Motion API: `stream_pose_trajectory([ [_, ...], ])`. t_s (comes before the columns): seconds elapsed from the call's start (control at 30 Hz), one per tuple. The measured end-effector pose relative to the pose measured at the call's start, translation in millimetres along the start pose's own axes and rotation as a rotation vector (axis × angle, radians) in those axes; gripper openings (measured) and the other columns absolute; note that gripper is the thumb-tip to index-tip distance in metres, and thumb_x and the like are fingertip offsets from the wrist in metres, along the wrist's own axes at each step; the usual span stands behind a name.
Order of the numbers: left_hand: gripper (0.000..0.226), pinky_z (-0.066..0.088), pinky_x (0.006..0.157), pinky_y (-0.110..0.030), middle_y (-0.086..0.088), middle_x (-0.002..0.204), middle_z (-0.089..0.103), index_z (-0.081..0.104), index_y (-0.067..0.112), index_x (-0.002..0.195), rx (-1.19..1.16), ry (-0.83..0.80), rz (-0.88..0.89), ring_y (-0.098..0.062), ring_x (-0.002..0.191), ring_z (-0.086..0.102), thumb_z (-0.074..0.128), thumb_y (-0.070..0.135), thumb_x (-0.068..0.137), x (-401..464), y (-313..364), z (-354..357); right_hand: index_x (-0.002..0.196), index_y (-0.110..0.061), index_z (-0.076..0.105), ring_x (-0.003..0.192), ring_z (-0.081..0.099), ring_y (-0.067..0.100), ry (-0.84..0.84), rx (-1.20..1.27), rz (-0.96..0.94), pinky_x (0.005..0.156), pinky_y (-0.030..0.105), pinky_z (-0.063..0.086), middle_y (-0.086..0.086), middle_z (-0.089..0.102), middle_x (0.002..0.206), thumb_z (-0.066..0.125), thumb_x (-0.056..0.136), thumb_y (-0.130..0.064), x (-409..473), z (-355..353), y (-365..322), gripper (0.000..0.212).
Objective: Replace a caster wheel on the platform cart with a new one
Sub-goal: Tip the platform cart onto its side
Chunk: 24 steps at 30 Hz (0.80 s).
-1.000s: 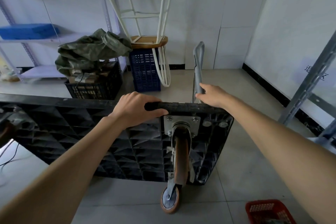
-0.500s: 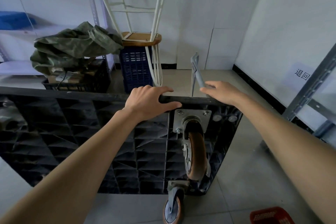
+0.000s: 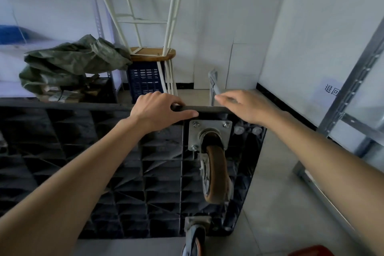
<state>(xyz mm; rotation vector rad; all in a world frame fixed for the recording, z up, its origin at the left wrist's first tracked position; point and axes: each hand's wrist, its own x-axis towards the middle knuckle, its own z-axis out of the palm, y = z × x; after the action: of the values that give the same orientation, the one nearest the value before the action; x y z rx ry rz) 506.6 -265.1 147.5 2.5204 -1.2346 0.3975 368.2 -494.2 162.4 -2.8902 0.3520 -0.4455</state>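
Fingers of the left hand (image 3: 154,110) curl over the top edge of the platform cart (image 3: 104,168), which stands on its side on the floor with its ribbed black underside facing the camera; the thumb lies along the near face. Right hand (image 3: 242,106) hovers relaxed and unclenched, fingertips touching the grey handle (image 3: 213,84). Below them, a brown caster wheel (image 3: 216,172) is bolted on by its plate.

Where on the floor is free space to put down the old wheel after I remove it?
Bare tiles lie right of the tipped platform cart, bordered by the metal rack, and behind its top edge toward the white wall. Crowded: the left rear, with the blue crate and upturned stool.
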Motion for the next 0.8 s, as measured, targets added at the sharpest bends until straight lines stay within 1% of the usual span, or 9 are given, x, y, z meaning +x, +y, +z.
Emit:
stream_pose_trajectory([
  [0.03,0.073,0.041,0.072,-0.033,0.016,0.082,0.064,0.071,0.043,0.104,0.002,-0.003,-0.006,-0.015,0.079,0.058,0.035,0.097,0.070,-1,1,-1,0.123,-0.034,0.068,0.110,0.065,0.016,0.033,-0.063,-0.034,0.080,0.034,0.048,-0.011,0.069,0.123,0.028,0.099,-0.069,-6,2,-1,0.058],
  [0.1,0.074,0.041,0.072,-0.034,0.015,0.079,0.061,0.072,0.041,0.101,0.005,-0.007,-0.011,-0.017,0.079,0.059,0.036,0.097,0.070,-1,4,-2,0.092,-0.027,0.070,0.080,0.067,0.018,0.113,-0.149,-0.067,0.061,0.030,0.044,-0.007,0.072,0.087,0.022,0.100,-0.069,-14,8,0,0.064],
  [0.13,0.075,0.041,0.072,-0.034,0.015,0.078,0.061,0.072,0.040,0.101,0.005,-0.006,-0.010,-0.017,0.079,0.059,0.036,0.097,0.070,0,4,-2,0.077,-0.022,0.064,0.066,0.063,0.018,0.151,-0.168,-0.055,0.054,0.030,0.040,-0.005,0.064,0.069,0.020,0.100,-0.068,-16,11,2,0.067],
  [0.2,0.076,0.040,0.072,-0.034,0.015,0.079,0.062,0.072,0.040,0.102,0.007,0.002,-0.009,-0.018,0.080,0.060,0.036,0.098,0.069,1,5,-2,0.064,-0.017,0.054,0.055,0.055,0.018,0.209,-0.203,-0.027,0.049,0.028,0.031,-0.003,0.054,0.055,0.019,0.102,-0.065,-14,15,6,0.070],
  [0.37,0.076,0.040,0.071,-0.034,0.013,0.085,0.063,0.073,0.040,0.107,0.014,0.004,-0.030,-0.018,0.082,0.058,0.038,0.096,0.069,3,7,0,0.060,-0.022,0.050,0.052,0.048,0.014,0.251,-0.266,-0.079,0.048,0.026,0.022,-0.004,0.053,0.054,0.021,0.102,-0.062,-4,20,12,0.065],
  [0.5,0.078,0.039,0.071,-0.033,0.015,0.078,0.060,0.073,0.040,0.109,-0.004,0.009,-0.047,-0.019,0.081,0.058,0.038,0.096,0.068,6,16,3,0.056,-0.021,0.049,0.056,0.054,0.024,0.273,-0.260,-0.101,0.049,0.026,0.020,-0.001,0.055,0.054,0.022,0.102,-0.061,1,19,24,0.067],
  [0.6,0.080,0.041,0.075,-0.036,0.011,0.083,0.064,0.073,0.041,0.110,0.012,0.019,-0.056,-0.020,0.084,0.059,0.035,0.097,0.068,10,24,9,0.056,-0.021,0.049,0.056,0.052,0.024,0.259,-0.228,-0.088,0.050,0.028,0.021,-0.001,0.050,0.051,0.024,0.101,-0.063,1,14,35,0.067],
  [0.73,0.081,0.041,0.078,-0.037,0.008,0.089,0.067,0.071,0.042,0.112,0.045,0.029,-0.063,-0.021,0.087,0.061,0.032,0.098,0.069,15,31,15,0.079,-0.022,0.072,0.060,0.057,0.022,0.259,-0.226,-0.072,0.051,0.027,0.023,-0.003,0.053,0.053,0.012,0.092,-0.073,3,13,47,0.081],
  [0.8,0.081,0.042,0.074,-0.035,0.008,0.088,0.068,0.070,0.042,0.113,0.059,0.039,-0.066,-0.020,0.084,0.061,0.030,0.098,0.070,15,31,17,0.093,-0.029,0.075,0.069,0.063,0.024,0.274,-0.229,-0.080,0.053,0.028,0.026,-0.004,0.062,0.061,0.008,0.090,-0.077,5,15,51,0.082],
])
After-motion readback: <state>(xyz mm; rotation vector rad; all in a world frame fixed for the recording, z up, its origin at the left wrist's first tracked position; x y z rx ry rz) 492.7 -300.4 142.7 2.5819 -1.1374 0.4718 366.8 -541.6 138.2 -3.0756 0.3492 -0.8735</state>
